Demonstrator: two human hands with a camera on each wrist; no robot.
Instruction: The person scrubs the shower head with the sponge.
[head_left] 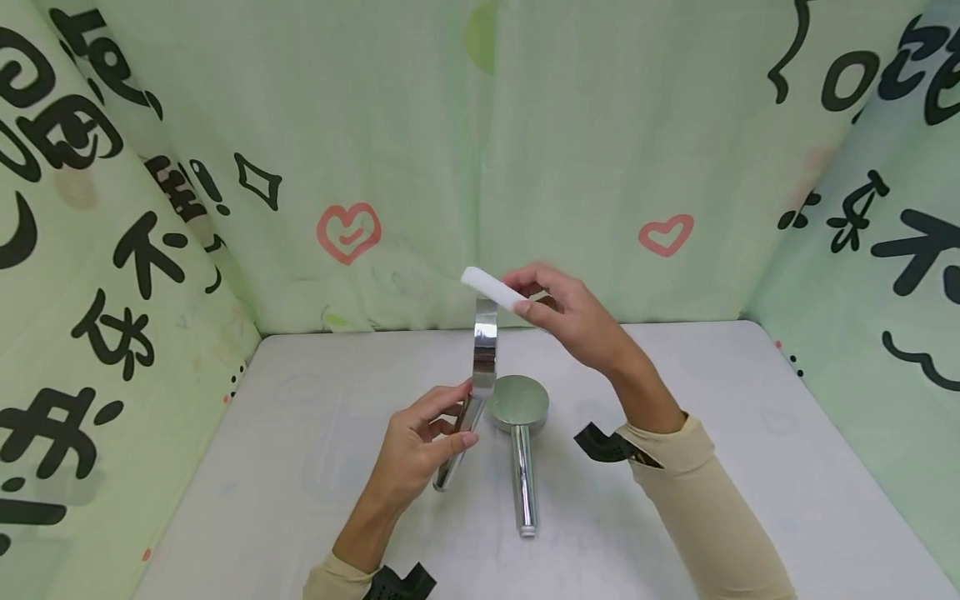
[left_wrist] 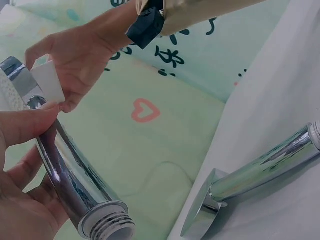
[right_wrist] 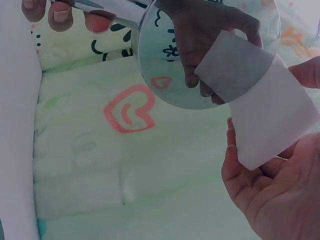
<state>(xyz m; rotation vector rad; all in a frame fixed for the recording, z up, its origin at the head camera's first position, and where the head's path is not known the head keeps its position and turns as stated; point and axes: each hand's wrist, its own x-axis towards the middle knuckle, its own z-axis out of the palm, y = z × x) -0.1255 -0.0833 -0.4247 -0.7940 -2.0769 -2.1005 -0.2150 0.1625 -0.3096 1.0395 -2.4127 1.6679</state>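
A chrome shower head point(head_left: 484, 346) is held up above the table, its handle gripped between the thumb and fingers of my left hand point(head_left: 412, 450). In the left wrist view the threaded end of that handle point(left_wrist: 80, 175) points down. My right hand point(head_left: 570, 317) pinches a white sponge block point(head_left: 493, 288) at the shower head's upper rim. The right wrist view shows the sponge point(right_wrist: 275, 115) against the edge of the round mirror-like back point(right_wrist: 160, 55), which reflects sponge and hand. A second chrome shower head point(head_left: 523, 475) lies on the table, handle toward me.
The white table point(head_left: 300, 467) carries the second shower head near its middle. A pale green curtain point(head_left: 420, 125) with black lettering and red hearts surrounds its back and sides. Black wrist straps point(head_left: 603, 443) sit at the beige sleeves point(head_left: 705, 500).
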